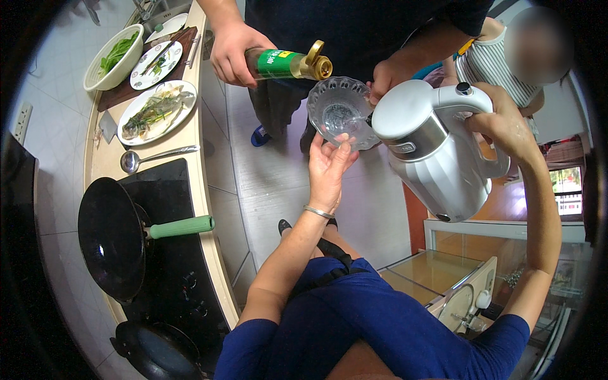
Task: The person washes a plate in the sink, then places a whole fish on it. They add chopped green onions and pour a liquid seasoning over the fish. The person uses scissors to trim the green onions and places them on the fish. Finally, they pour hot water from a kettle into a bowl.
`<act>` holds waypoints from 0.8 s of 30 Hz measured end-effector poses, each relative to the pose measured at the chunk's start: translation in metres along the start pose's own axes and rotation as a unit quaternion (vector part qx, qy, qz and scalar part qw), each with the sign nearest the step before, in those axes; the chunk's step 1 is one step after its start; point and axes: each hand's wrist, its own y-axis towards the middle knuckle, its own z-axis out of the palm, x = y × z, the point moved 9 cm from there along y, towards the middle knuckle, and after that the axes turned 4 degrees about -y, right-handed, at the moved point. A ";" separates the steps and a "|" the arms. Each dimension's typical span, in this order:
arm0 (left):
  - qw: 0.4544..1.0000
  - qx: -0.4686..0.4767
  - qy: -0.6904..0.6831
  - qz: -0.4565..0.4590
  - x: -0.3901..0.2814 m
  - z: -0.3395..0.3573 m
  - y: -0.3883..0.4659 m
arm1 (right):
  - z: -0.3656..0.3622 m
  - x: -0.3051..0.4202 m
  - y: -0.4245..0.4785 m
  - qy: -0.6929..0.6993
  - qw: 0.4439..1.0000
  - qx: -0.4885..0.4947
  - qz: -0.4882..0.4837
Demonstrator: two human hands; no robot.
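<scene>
My left hand supports the near rim of a clear glass bowl with a scalloped edge. With my right hand I grip the handle of a white electric kettle with a silver band. The kettle is tilted, its spout over the bowl, and a thin stream of water appears to run in. A little clear liquid seems to lie in the bowl. Across from me, another person's hand holds the bowl's far rim. That person's other hand holds a green-labelled bottle with its gold flip cap raised, beside the bowl.
On the left counter, a plate of cooked fish, a plate with chopsticks, a basket of greens and a ladle stand beyond a wok on the cooktop. Another person stands at right.
</scene>
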 end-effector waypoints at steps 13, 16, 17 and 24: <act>1.000 -0.001 0.007 0.017 -0.010 0.005 0.006 | 0.017 -0.068 -0.029 0.208 0.976 -0.065 -0.014; 1.000 -0.002 0.006 0.019 -0.014 0.005 0.008 | 0.026 -0.099 -0.050 0.262 0.960 -0.101 -0.010; 1.000 -0.004 0.007 0.021 -0.015 0.004 0.009 | 0.027 -0.104 -0.061 0.275 0.951 -0.139 0.008; 0.998 -0.002 0.020 0.051 -0.029 0.001 0.016 | 0.052 -0.129 -0.114 0.390 0.892 -0.225 0.037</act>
